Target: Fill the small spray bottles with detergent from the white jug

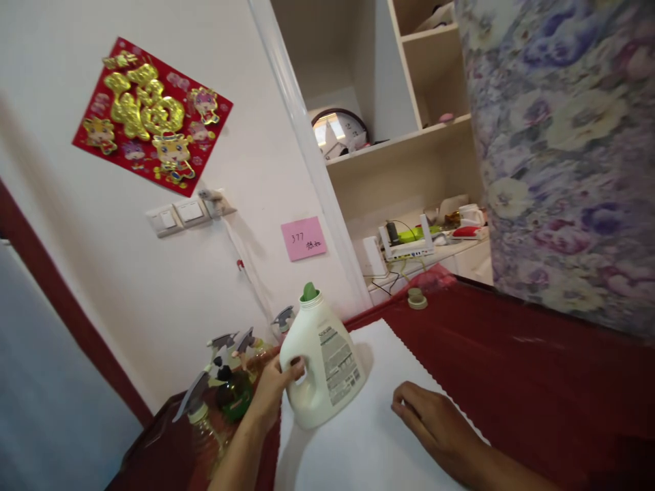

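A large white detergent jug (320, 368) with a grey printed label stands, slightly tilted in the picture, on a white sheet (368, 443). Its mouth has no cap on it, and a green pour spout (310, 292) shows there. My left hand (279, 382) is wrapped round the jug's handle from the left. To the right of the jug, over the sheet, my right hand (430, 416) has its fingers curled in, and I see nothing in it. A pale greenish cap (417, 298) lies on the red tabletop (491, 354), beyond the right hand.
Several spray and pump bottles crowd the left side, among them a dark green pump bottle (235, 395) and a clear spray bottle (205, 426). A white router (406, 247) with cables sits on the shelf behind. A floral-covered upright thing (563, 170) stands at the right.
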